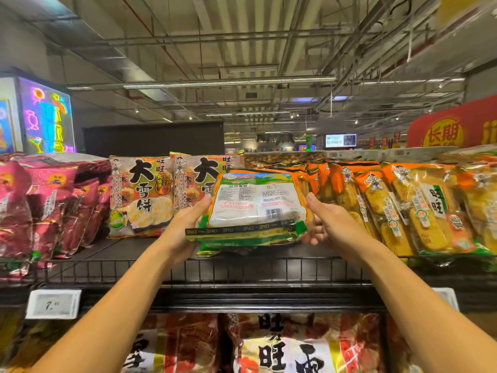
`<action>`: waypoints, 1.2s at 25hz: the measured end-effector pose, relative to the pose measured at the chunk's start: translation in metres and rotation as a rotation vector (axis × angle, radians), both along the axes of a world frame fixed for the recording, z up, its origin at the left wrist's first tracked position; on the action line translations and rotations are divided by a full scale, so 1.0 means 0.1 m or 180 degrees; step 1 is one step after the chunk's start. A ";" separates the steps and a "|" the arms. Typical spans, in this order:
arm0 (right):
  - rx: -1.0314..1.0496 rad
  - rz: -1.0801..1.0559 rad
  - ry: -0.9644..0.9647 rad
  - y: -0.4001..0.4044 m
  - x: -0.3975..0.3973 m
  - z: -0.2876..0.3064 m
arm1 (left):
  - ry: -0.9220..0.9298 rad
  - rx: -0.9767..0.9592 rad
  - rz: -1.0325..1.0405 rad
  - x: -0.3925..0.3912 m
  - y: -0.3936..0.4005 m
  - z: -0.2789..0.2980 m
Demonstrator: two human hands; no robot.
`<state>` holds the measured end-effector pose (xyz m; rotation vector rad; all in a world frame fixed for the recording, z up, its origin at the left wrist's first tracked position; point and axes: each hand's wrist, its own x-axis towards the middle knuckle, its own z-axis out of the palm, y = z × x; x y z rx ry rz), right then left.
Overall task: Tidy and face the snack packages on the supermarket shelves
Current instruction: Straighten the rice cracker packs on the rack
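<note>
Centrally in the frame, both hands, left hand [185, 224] and right hand [329, 220], grasp a green snack package [256, 208], back label showing, above the wire-fronted shelf [242, 270].

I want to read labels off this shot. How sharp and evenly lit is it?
Head view: the held package between left hand and right hand is fairly sharp, its fine print unreadable; edges bow from wide-angle distortion; lower-shelf bags are blurred and dim; neon sign glows brightly.
</note>
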<state>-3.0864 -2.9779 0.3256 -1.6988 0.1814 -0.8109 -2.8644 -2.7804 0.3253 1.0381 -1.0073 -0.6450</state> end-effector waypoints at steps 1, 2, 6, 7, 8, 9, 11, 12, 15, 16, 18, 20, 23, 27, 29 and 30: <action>-0.0013 0.0007 -0.0002 0.00 -0.01 0.00 | -0.0011 0.0003 0.0026 0.00 0.00 0.00; -0.0035 0.0007 -0.0002 0.00 -0.01 -0.01 | -0.0020 0.0001 0.0038 0.01 -0.01 -0.01; -0.0066 0.0021 0.0002 0.01 -0.03 -0.01 | -0.0090 -0.0021 0.0042 0.03 0.01 -0.03; -0.0062 0.0029 -0.0003 0.00 -0.03 -0.01 | -0.0101 -0.0016 0.0037 0.03 0.01 -0.03; -0.0044 0.0048 -0.0010 0.00 -0.03 -0.01 | -0.0100 -0.0010 0.0030 0.02 0.02 -0.03; -0.0016 0.0080 -0.0031 0.00 -0.03 -0.01 | -0.0086 -0.0005 0.0024 0.01 0.02 -0.02; 0.0056 0.0152 -0.0105 -0.01 -0.03 -0.02 | -0.0070 -0.0032 0.0060 -0.02 0.02 -0.01; 0.0096 0.0177 -0.0136 -0.01 -0.03 -0.02 | -0.0108 -0.0054 0.0105 -0.04 0.03 -0.01; 0.0256 0.0086 -0.0183 -0.06 0.01 -0.01 | -0.0410 -0.0063 0.0194 -0.07 0.05 0.00; 0.0326 0.0038 -0.0160 -0.08 0.03 -0.02 | -0.0480 -0.0067 0.0155 -0.07 0.05 0.00; 0.0403 -0.0001 -0.0144 -0.11 0.05 -0.02 | -0.0485 -0.0133 0.0018 -0.05 0.03 -0.01; 0.0371 -0.0035 -0.0137 -0.12 0.06 -0.02 | -0.0438 -0.0189 0.0059 -0.02 0.01 -0.02; 0.0306 0.0018 -0.0127 -0.11 0.04 -0.03 | -0.0406 -0.0241 0.0235 0.01 -0.01 -0.04; 0.0093 0.0148 -0.0144 -0.08 0.02 -0.02 | -0.0318 -0.0252 0.0173 0.01 0.00 -0.05; 0.0027 0.0233 -0.0180 -0.06 -0.01 -0.02 | -0.0271 -0.0252 0.0167 0.01 -0.01 -0.05; 0.0004 0.0294 -0.0190 -0.04 -0.02 -0.02 | -0.0254 -0.0248 0.0174 0.01 -0.01 -0.05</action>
